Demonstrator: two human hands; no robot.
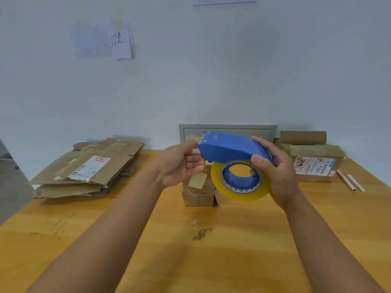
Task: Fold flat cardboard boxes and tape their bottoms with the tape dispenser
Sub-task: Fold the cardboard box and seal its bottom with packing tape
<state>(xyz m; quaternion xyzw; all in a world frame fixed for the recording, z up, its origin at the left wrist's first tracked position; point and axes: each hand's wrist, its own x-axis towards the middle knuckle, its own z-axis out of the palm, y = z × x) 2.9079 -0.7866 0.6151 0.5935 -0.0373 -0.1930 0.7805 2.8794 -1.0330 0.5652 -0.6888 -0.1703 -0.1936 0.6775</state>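
Right now the taping step is starting: the right hand (277, 172) grips the blue tape dispenser (230, 150) in the air above the small box (198, 193) on the table (211, 261), while the left hand (179, 163), fingers loosely curled, reaches for its front edge, probably to find the tape end. Next, that end must be pulled free.

You're at a small packing/shipping station, back-office type room. Evidence: worn wooden table (211, 261) pushed against a plain white wall (211, 70), stack of flattened cardboard boxes (88, 168) carrying a shipping label on your left, labelled parcel (315, 163) on your right, handwritten paper notes (103, 41) stuck to the wall.
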